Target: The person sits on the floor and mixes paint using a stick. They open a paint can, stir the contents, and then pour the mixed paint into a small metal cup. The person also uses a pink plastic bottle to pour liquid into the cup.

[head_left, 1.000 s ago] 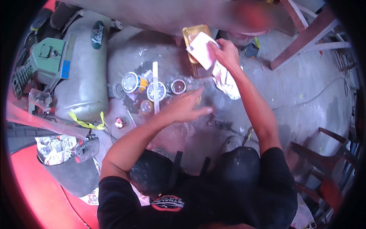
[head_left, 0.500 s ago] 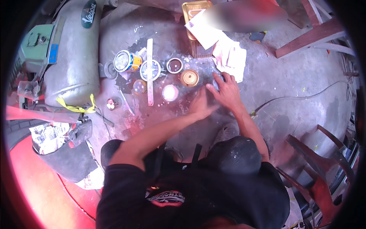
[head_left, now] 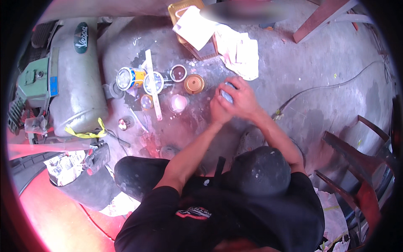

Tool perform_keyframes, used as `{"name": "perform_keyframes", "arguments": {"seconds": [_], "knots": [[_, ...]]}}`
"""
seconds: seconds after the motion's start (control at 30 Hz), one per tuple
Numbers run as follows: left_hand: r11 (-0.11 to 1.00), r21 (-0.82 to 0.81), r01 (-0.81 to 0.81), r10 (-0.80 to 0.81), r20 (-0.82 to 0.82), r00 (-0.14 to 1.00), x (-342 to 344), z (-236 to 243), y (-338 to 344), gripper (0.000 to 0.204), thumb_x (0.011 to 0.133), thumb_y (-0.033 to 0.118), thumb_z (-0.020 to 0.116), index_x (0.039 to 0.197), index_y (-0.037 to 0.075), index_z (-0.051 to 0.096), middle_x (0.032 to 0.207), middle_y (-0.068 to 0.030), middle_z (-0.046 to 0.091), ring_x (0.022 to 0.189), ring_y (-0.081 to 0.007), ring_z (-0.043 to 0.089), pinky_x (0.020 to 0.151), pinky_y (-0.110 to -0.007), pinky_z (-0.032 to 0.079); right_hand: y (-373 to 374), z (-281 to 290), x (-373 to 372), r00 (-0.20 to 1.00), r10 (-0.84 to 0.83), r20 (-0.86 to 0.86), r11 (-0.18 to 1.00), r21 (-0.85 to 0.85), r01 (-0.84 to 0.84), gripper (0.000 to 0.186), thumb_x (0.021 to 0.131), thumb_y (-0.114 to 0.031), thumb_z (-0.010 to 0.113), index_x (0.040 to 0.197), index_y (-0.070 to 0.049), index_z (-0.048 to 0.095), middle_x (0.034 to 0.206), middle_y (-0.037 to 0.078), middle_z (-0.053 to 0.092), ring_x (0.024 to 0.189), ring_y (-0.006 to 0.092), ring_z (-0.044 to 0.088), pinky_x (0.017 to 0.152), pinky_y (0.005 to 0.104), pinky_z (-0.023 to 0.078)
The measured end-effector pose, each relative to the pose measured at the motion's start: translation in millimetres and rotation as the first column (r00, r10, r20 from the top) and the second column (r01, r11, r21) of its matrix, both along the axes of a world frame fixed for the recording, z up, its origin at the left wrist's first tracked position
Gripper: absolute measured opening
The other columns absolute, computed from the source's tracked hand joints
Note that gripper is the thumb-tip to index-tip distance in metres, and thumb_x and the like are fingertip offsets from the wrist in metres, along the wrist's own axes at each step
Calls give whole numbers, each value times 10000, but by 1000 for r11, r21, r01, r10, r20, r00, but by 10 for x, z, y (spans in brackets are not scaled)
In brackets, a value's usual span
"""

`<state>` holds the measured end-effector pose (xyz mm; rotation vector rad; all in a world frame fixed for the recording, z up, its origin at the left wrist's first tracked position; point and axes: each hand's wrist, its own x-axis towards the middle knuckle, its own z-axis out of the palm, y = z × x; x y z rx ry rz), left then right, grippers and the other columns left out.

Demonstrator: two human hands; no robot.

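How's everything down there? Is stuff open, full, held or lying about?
Bluish thing: held
Right hand: closed on it
Left hand: against the right hand, grip partly hidden
Brown-filled cup: open
Pink-filled cup: open
White stick: lying across a tub
Dark bin: open, stuffed with newspaper
Gold-topped tin: partly covered by white sheet

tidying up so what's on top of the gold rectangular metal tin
A flat white sheet lies over the tin; some top shows, but whatever the sheet covers is hidden.
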<state>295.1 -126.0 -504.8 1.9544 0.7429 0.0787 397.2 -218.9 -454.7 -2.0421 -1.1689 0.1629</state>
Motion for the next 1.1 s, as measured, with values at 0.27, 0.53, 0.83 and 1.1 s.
{"name": "perform_keyframes", "arguments": {"seconds": [0.27, 0.53, 0.83, 1.1], "knots": [[999, 42, -9, -2, 254, 967, -92, 417, -64, 944, 637, 361, 976, 1396, 95, 483, 1294, -146, 667, 1192, -323, 677, 1005, -431, 537, -372, 556, 291, 501, 191, -844, 698, 476, 535, 341, 972, -202, 640, 1247, -5, 687, 1229, 117, 669, 1177, 248, 620, 996, 387, 497], [995, 81, 59, -77, 242, 967, -59, 421, -76, 836, 718, 313, 881, 1412, 85, 477, 1278, -199, 666, 1176, -385, 667, 969, -458, 547, -297, 616, -140, 982, -110, 153, 988, 129, 90, 430, 840, -234, 780, 1227, -65, 705, 1211, 188, 615, 1107, 363, 604, 968, 436, 502], [984, 35, -173, 161, 216, 963, -418, 163, 28, 1032, 646, 356, 972, 1469, 82, 414, 1342, -168, 635, 1228, -315, 651, 1015, -439, 525, -225, -475, 499, 356, -116, -927, 810, 119, 574, 422, 1062, -362, 543, 1251, -20, 701, 1284, 94, 656, 1193, 257, 628, 983, 421, 521], [948, -12, -317, 311, 244, 919, -685, 169, 103, 982, 616, 355, 995, 1403, 72, 480, 1325, -128, 638, 1205, -267, 649, 1030, -418, 512, -367, -1379, 948, 729, -679, -84, 727, -217, 651, 470, 1038, -394, 556, 1211, 18, 700, 1165, 267, 683, 1070, 435, 652, 936, 477, 514]]}}
